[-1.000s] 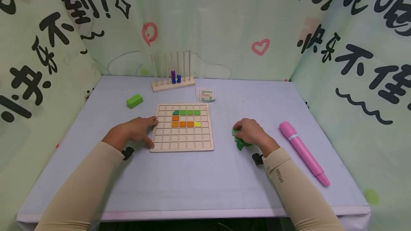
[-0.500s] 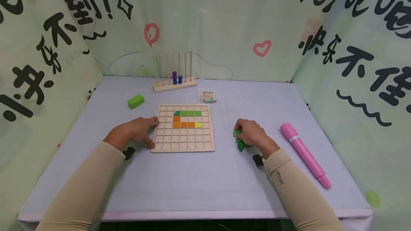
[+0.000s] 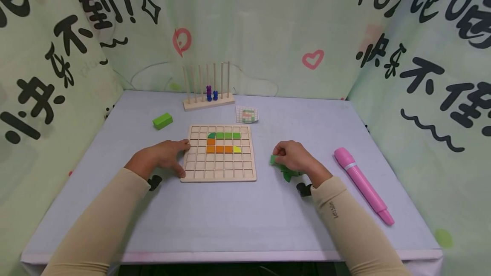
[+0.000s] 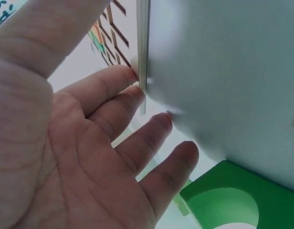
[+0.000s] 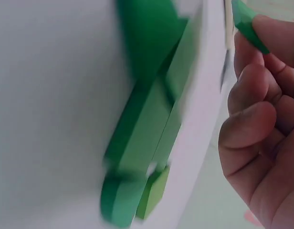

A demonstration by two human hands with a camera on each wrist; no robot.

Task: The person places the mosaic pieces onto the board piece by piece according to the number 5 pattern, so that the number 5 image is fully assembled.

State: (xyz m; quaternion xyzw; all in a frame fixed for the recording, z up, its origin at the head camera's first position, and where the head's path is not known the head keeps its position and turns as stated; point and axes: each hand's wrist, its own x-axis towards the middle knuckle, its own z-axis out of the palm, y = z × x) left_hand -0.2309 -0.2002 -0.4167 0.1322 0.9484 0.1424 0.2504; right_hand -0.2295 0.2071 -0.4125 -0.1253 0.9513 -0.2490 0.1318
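My left hand rests at the left edge of a wooden grid board, thumb at its near corner. In the left wrist view its fingers are loosely spread, two fingertips against the board's edge. Green, orange and yellow tiles lie in some of the board's squares. Right of the board, my right hand pinches a small green tile between thumb and finger. Below that hand lie several green pieces, partly hidden by it in the head view.
A light green block lies back left; the left wrist view shows a green arch-shaped cutout in it. Behind the board are a peg stand with blue and purple beads and a pattern card. A large pink marker lies far right.
My right hand has shifted slightly left from the green pieces, and a green tile now shows at its fingertips. The left hand and board stay in place.
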